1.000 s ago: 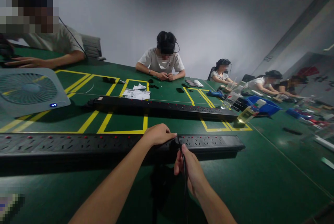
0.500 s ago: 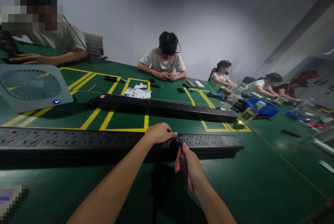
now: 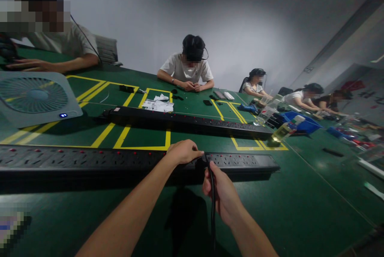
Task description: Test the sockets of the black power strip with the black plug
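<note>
A long black power strip (image 3: 72,159) with red switches lies across the table in front of me. At its right part, a black plug (image 3: 200,164) sits against the socket face; whether its pins are in cannot be seen. My left hand (image 3: 183,152) bends over the strip, its fingers closed at the plug's upper edge. From the plug a black power cord (image 3: 213,209) runs down towards me. My right hand (image 3: 221,187) grips this cord just below the plug, between thumb and curled fingers.
Beyond lies a second power strip (image 3: 180,123). A fan (image 3: 39,99) stands left; white paper scraps (image 3: 157,105), a bottle (image 3: 283,133) and a blue bin (image 3: 309,123) are farther off. Several people sit around the green table (image 3: 300,201).
Both hands stay at the plug, with the right hand shifted very slightly. The whole view has moved a little; nothing has been let go.
</note>
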Motion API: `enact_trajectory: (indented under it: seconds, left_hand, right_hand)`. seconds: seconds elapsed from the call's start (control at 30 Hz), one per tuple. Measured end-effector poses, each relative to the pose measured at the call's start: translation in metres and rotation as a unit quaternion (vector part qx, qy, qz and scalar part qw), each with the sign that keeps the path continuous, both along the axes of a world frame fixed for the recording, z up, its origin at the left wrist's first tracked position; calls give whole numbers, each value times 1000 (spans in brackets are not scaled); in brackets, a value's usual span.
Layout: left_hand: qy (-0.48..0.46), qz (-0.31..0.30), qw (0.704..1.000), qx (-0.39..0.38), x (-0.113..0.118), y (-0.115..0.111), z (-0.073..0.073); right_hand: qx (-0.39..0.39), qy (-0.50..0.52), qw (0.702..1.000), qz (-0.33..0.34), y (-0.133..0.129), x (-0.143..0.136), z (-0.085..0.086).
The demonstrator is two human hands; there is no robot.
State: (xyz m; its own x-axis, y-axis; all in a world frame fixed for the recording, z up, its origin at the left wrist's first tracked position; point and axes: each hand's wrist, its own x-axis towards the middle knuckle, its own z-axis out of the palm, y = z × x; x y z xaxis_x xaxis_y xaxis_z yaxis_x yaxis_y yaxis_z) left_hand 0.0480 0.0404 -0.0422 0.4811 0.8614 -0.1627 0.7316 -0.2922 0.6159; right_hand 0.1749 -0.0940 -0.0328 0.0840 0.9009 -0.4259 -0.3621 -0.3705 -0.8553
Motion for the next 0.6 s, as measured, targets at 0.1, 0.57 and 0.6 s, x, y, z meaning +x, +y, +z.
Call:
enact_trajectory:
  seconds: [0.1, 0.57, 0.6]
  left_hand:
    - [2, 0, 1000, 1, 1, 1, -1]
    - [-2, 2, 1000, 8, 0, 0, -3]
    - [-1, 3, 1000, 8, 1, 0, -3]
  right_hand:
    - [3, 3, 1000, -12, 1, -2, 1]
    - [11, -1, 999, -41, 9, -7, 3]
    - [15, -5, 999, -39, 8, -7, 3]
